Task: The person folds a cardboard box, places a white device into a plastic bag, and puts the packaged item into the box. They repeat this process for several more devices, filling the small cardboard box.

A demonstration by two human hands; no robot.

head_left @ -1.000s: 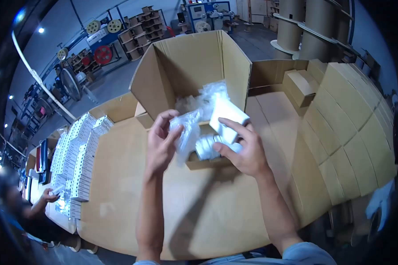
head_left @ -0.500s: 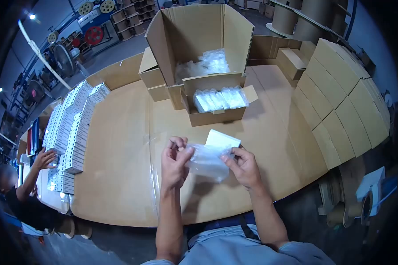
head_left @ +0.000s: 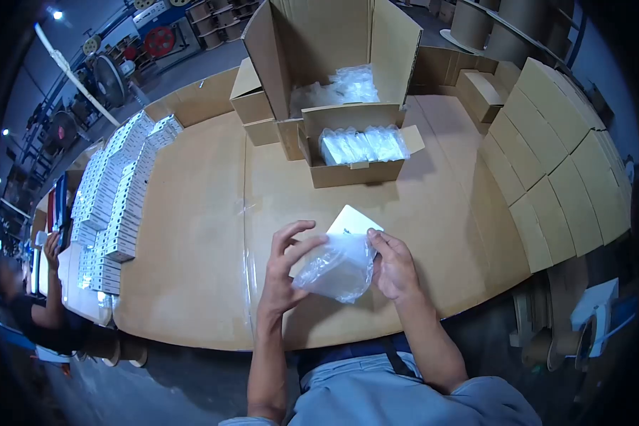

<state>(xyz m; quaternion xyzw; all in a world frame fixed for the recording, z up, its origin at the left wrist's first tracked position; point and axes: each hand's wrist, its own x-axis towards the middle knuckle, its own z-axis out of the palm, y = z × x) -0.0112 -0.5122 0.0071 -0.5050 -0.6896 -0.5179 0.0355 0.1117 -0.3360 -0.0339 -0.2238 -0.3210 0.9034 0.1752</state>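
A clear plastic bag (head_left: 338,272) hangs between my two hands, with a white box (head_left: 353,221) partly inside it and its far end sticking out. My right hand (head_left: 395,264) pinches the bag and the box's right edge. At the bag's left side, my left hand (head_left: 288,264) has its fingers apart, the fingertips near the bag's upper edge. Beyond them stands a small open carton (head_left: 355,175) holding several bagged white items (head_left: 363,145). Behind that, a large open carton (head_left: 331,39) contains clear plastic bags (head_left: 353,85).
Stacks of white labelled boxes (head_left: 123,206) line the table's left side. Brown cartons (head_left: 539,160) are piled at the right, and a smaller carton (head_left: 481,95) lies at the back right. A co-worker (head_left: 44,305) is at the far left, one arm raised.
The white box now sits deeper in the bag. My left hand's fingers have opened from their pinch. The co-worker's hand has moved left, away from the stacked boxes. The view has shifted slightly.
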